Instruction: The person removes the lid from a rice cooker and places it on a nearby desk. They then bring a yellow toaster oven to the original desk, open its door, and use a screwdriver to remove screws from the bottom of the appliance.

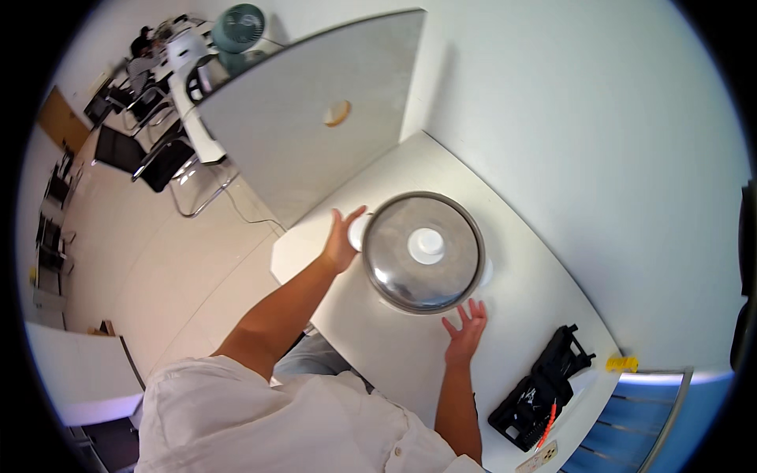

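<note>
A round pot with a shiny steel lid (398, 272) stands on the white table, a white knob (426, 245) at the lid's centre. White side handles show at its left (357, 234) and right (486, 273). My left hand (341, 243) is beside the left handle, thumb and fingers spread; whether it touches the handle I cannot tell. Just below the pot's lower right rim is my right hand (467, 333), its fingers apart and holding nothing. The pot's inside is hidden under the lid.
On the table's right lies an open black tool case (524, 402) with an orange-red screwdriver (548, 426). A grey partition (307, 142) rises behind the table, and a white wall (552, 118) runs along the right. Chairs (162, 154) and a person (140, 63) are far left.
</note>
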The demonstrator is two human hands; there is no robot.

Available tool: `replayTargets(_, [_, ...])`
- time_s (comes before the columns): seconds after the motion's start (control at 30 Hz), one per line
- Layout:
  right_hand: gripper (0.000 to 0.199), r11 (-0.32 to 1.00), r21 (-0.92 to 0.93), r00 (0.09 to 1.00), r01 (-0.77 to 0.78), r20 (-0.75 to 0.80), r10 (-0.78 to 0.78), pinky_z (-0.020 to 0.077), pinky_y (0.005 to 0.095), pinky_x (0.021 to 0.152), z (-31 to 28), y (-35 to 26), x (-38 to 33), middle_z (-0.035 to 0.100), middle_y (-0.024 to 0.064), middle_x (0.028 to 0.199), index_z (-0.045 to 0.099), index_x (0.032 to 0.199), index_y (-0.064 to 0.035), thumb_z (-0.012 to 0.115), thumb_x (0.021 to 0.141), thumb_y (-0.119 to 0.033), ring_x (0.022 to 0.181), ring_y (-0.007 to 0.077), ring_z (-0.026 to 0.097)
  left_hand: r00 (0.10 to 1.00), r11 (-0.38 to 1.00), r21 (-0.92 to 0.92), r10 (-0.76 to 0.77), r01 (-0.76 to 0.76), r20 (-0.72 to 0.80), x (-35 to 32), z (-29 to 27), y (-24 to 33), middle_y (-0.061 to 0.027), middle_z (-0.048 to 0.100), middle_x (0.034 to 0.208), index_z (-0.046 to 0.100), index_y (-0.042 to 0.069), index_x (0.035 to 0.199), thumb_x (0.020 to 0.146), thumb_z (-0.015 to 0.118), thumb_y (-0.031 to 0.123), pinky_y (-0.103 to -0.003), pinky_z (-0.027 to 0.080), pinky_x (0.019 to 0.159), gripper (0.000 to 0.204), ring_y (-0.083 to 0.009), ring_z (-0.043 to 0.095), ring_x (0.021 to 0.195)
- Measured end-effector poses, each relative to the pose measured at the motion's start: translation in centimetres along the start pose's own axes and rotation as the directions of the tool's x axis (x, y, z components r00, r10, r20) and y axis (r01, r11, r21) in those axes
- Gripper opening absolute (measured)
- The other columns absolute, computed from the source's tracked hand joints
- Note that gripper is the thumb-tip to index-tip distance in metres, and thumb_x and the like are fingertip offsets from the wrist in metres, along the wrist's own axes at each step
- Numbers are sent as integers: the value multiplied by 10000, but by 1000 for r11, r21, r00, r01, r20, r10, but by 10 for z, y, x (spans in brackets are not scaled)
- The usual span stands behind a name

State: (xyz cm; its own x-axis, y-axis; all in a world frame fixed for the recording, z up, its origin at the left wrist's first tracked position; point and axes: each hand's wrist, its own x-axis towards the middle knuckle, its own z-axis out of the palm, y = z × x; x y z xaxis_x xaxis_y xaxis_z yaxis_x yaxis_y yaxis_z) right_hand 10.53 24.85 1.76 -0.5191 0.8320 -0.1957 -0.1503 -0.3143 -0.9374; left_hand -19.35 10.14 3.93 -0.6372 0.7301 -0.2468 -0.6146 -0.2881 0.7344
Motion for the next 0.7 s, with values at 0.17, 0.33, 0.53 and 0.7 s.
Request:
replayTargets(0.17, [780, 994, 53, 991, -98, 99, 92, 275, 652, 1020, 11, -49, 39, 75, 128, 1565, 147, 1508, -258, 392, 894, -672, 1390, 380, 199, 993, 916, 382, -119, 118, -23, -24, 21, 6, -82, 335, 1493, 347, 139, 1453, 919, 315, 679, -529, 295, 1079, 760, -282, 289, 1378])
replayTargets(0.33, [805, 926, 204, 934, -318, 234, 269, 243, 535, 1111, 31, -77, 67, 273, 113, 1518, 240, 1487, -141, 343, 902, -684, 1393, 319, 259, 978, 868, 452, -161, 204, -131, -33, 36, -23, -219, 460, 1355, 425, -52, 1347, 806, 369, 806, -458, 408, 984, 1016, -315, 491, 1194])
replayTargets(0.53, [671, 926, 85, 902, -367, 274, 332, 305, 495, 1100, 59, -93, 69, 343, 113, 1483, 343, 1443, -109, 385, 926, -535, 1360, 327, 328, 932, 835, 551, 210, -13, -296, -74, 47, -65, -295, 417, 1371, 228, 55, 1478, 869, 399, 706, -418, 380, 1006, 907, -363, 456, 1232])
replayTargets(0.7, [680, 876, 41, 835, -481, 325, 443, 304, 499, 1095, 73, -82, 54, 338, 107, 1485, 326, 1451, -117, 360, 923, -544, 1359, 328, 329, 959, 928, 372, 127, -26, -251, -99, 26, -64, -282, 206, 1499, 231, 197, 1493, 806, 414, 770, -522, 203, 1124, 914, -464, 130, 1404])
